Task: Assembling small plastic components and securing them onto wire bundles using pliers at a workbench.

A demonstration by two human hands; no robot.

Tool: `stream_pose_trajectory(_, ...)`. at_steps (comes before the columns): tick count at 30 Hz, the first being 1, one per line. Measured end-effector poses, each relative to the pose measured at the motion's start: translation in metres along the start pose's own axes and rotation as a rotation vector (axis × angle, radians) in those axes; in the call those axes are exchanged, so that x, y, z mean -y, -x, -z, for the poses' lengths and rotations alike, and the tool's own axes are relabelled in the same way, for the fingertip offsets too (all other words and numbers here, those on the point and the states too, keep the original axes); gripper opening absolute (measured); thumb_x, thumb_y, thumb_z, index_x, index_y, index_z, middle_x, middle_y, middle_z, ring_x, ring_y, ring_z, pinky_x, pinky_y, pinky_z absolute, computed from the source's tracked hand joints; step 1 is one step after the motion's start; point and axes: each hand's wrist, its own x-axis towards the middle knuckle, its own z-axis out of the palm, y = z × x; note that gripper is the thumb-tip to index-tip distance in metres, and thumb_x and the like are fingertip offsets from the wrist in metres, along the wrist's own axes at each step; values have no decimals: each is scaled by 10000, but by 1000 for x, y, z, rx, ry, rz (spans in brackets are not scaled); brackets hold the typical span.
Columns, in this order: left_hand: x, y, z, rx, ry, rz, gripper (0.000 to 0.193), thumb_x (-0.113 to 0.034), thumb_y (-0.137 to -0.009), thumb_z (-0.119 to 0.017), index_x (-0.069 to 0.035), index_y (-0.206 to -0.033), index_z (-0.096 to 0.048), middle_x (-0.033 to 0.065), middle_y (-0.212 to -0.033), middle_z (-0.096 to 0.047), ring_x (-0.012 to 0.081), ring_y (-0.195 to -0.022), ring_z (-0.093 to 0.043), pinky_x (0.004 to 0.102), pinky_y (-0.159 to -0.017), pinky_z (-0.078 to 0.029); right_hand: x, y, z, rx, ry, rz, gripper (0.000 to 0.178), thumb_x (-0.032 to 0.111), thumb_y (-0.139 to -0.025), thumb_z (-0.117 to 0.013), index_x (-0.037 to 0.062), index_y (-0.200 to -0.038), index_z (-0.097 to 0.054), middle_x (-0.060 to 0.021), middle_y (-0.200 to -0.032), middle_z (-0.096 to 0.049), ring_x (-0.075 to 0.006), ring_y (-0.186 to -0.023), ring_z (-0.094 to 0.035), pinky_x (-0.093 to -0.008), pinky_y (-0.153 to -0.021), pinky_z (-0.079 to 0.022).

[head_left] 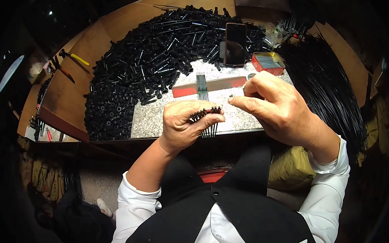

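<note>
My left hand (179, 123) is closed around a bundle of thin black rods (209, 131), its thumb pressed against them. Small dark knobbed ends of the rods stick up in a row between thumb and fingers. To the right, my right hand (275, 103) hovers over the worktop with one digit stretched toward the rod ends and another bent above it, a gap between them. A tiny dark speck shows at the stretched tip; I cannot make out what it is. Beyond my left hand, thin dark rods (201, 85) lie across a red strip (185, 90); whether they join the held bundle is hidden.
A large heap of black tubular parts (149, 54) covers the left and back. A phone (235, 44) stands behind a red and yellow tin (268, 62). Long black rods (331, 79) fill the right side. Yellow-handled pliers (75, 57) lie far left, near the speckled board (153, 122).
</note>
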Motion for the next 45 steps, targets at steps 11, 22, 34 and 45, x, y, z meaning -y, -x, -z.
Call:
stream_pose_trajectory(11, 0, -1, -2, 3, -50, -31, 109, -63, -750, -749, 3, -804, -681, 96, -730, -687, 166, -629, -666, 247, -551, -504, 2, 0, -1, -20, -24, -3, 346, -30, -642, -664, 48, -979, -665, -72, -754, -524, -195, -652, -547, -295, -527, -457)
stream_pose_trajectory(22, 0, -6, -1, 117, -46, -105, 149, -88, -756, -741, 19, -841, -681, 102, -778, -702, 175, -671, -682, 255, -607, -536, -2, -3, 2, 7, -87, 10, 349, -29, -664, -678, 75, -997, -683, -67, -769, -535, -183, -668, -553, -282, -537, -471)
stream_pose_trajectory(34, 2, -4, 3, 100, -35, -44, 153, -49, -755, -724, 30, -882, -687, 96, -807, -704, 151, -675, -668, 244, -616, -530, -1, -1, 4, 3, -35, -2, 344, -27, -647, -678, 69, -978, -678, -67, -769, -535, -192, -668, -546, -290, -541, -445)
stream_pose_trajectory(45, 2, -3, 5, 129, -50, -48, 165, -69, -764, -723, 36, -884, -683, 111, -805, -701, 172, -696, -679, 257, -630, -539, -3, 0, 2, -30, -50, 38, 318, -25, -649, -661, 42, -960, -667, -75, -752, -524, -199, -646, -535, -293, -521, -431)
